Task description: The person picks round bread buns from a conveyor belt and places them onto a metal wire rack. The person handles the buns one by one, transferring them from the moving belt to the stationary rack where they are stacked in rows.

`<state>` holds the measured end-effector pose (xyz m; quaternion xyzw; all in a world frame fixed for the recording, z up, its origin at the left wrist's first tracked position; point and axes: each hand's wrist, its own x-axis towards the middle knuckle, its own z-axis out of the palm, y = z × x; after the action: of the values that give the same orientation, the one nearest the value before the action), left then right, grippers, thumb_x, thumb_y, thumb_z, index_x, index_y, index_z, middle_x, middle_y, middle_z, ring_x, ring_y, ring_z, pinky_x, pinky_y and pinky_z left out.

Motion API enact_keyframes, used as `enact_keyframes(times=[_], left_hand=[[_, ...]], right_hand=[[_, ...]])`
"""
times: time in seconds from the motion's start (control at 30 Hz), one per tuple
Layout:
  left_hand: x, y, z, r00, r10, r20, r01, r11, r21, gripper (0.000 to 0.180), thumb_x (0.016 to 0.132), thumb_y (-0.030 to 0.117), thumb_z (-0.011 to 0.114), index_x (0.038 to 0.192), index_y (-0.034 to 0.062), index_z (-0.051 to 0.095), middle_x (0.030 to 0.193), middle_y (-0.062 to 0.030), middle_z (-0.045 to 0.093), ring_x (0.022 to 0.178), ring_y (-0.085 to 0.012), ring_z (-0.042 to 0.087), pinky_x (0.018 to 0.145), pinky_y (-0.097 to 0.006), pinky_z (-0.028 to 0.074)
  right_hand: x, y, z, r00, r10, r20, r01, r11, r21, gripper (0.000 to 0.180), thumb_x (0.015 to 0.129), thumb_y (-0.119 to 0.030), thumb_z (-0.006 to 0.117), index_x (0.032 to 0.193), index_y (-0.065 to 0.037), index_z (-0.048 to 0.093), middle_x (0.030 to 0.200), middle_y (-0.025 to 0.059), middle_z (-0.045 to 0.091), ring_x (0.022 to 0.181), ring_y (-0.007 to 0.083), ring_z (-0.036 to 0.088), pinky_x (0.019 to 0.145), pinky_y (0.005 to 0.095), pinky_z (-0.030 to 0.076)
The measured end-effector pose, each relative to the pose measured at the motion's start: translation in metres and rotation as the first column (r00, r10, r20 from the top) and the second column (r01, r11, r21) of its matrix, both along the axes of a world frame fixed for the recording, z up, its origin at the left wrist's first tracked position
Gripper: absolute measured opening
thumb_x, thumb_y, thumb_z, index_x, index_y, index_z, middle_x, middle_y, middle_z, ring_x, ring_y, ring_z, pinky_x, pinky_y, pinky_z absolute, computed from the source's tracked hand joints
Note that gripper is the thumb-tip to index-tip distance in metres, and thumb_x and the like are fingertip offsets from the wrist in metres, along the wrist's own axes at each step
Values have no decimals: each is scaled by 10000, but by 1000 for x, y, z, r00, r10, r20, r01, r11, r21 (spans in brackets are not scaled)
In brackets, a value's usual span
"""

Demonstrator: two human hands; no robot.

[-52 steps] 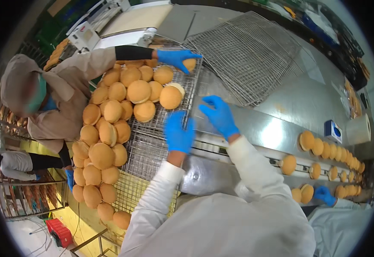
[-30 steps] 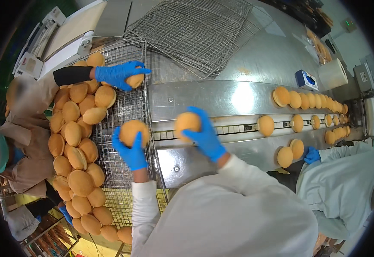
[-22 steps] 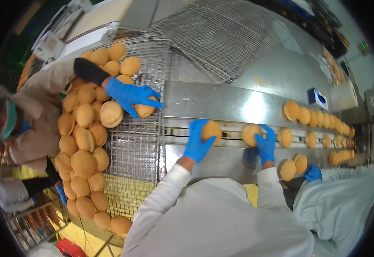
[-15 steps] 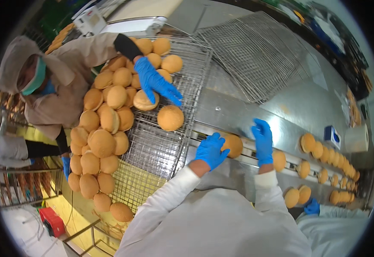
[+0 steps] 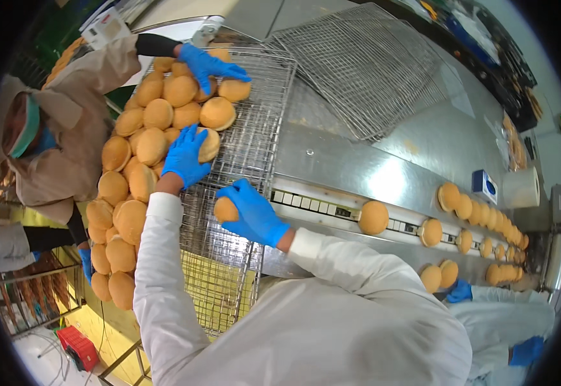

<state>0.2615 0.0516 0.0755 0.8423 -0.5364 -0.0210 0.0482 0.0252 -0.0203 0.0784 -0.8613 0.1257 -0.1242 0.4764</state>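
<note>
My left hand, in a blue glove, has its fingers round a golden round bun at the right side of a heap of buns. My right hand, also gloved, is closed on another bun over the wire rack, nearer to me than the left hand. The glove covers most of that bun. Heaped buns lie along the rack's left part. A co-worker's blue-gloved hand rests by the buns at the rack's far end.
A narrow conveyor carries a row of buns at the right. More buns line the steel table beyond it. Stacked wire racks lie at the back. Another person's gloved hand is at the lower right.
Both my hands have moved left from the conveyor to the rack, each now on a bun. The co-worker's hand has drawn back toward the rack's far end. The whole view has shifted.
</note>
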Motion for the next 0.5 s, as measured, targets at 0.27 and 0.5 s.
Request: enact_keyframes(times=[0.27, 0.5], left_hand=[[-25, 3, 23, 885, 238, -401, -263, 965, -7, 756, 767, 186, 776, 1425, 99, 415, 1394, -149, 496, 1272, -316, 503, 1054, -415, 424], [-207, -42, -27, 517, -113, -848, -529, 737, -421, 605, 876, 273, 708, 1369, 26, 459, 1280, -190, 550, 1194, -317, 545, 1022, -422, 439]], right_hand=[[-181, -99, -54, 833, -542, -112, 511, 831, -222, 548, 762, -242, 786, 1222, -59, 552, 1197, 171, 530, 1096, 340, 556, 950, 449, 450], [-254, -111, -63, 394, -904, 166, 889, 329, -318, 588, 782, -194, 776, 1301, -47, 541, 1312, 181, 505, 1302, 343, 414, 1092, 462, 318]])
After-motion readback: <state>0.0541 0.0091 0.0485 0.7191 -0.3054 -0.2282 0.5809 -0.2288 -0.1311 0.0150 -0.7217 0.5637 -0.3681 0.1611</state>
